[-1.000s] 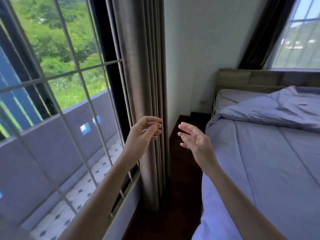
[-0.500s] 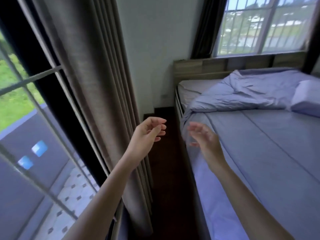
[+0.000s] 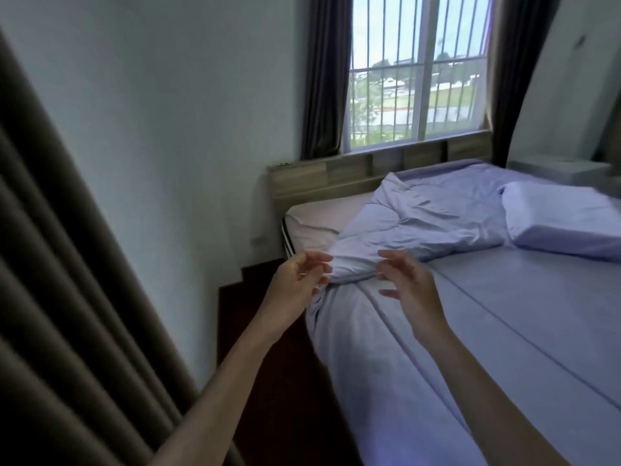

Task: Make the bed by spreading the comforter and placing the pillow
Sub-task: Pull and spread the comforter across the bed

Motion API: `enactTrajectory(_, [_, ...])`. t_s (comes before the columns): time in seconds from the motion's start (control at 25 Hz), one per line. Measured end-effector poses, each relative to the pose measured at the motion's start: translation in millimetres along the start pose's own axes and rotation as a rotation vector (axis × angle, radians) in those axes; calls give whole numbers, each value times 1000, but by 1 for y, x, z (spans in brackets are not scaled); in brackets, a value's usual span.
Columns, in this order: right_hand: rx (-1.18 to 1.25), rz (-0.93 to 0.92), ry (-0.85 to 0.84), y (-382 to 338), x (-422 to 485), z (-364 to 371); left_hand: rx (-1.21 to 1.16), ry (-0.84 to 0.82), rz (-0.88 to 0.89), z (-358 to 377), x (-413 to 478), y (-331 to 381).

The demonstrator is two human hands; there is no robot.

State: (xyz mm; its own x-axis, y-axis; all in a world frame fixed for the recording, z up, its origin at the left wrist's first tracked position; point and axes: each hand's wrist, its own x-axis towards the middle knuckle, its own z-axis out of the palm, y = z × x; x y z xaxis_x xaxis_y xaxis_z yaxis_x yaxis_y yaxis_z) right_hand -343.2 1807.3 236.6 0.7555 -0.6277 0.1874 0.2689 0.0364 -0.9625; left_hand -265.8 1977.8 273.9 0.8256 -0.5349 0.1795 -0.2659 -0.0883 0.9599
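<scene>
Left hand [image 3: 299, 280] and right hand [image 3: 408, 284] raised side by side at frame centre, palms facing each other, fingers loosely curled and spread, gripping nothing. Both held in front of the near corner of the folded comforter [image 3: 413, 230]; contact with the cloth not discernible, fingertips overlapping its edge in the view. Bare forearms entering from the lower edge of the frame.

Comforter pale lilac, bunched and folded back at centre-right, long axis running from the lower-left corner by the hands toward the upper right, up to the headboard [image 3: 336, 178]. Rumpled, covering only the head end; flat lilac bed [image 3: 504, 331] surface exposed below it, filling the lower right. Bare mattress corner [image 3: 312, 223] showing left of the comforter.

Pillow [image 3: 557, 220] at right edge of frame, lying flat on the bed, long axis roughly left to right, touching the comforter's right side.

Barred window [image 3: 416, 79] above the headboard, upper centre, dark curtains either side. Brown curtain [image 3: 67, 297] filling the left of the frame. Dark floor [image 3: 268, 364] between curtain and bed.
</scene>
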Motion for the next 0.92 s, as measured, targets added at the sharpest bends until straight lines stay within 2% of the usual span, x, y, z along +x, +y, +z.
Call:
enactTrajectory(0.28, [-27,76,87,50,113,-8,90,-123,-103,5,135,-63])
enactTrajectory(0.6, [-103,57,338,116,226,-1,116,-344,-97,0,298,-126])
enactTrajectory(0.92, [-189,212,629,205,313,26,275,-602,-30,-29,451,-187])
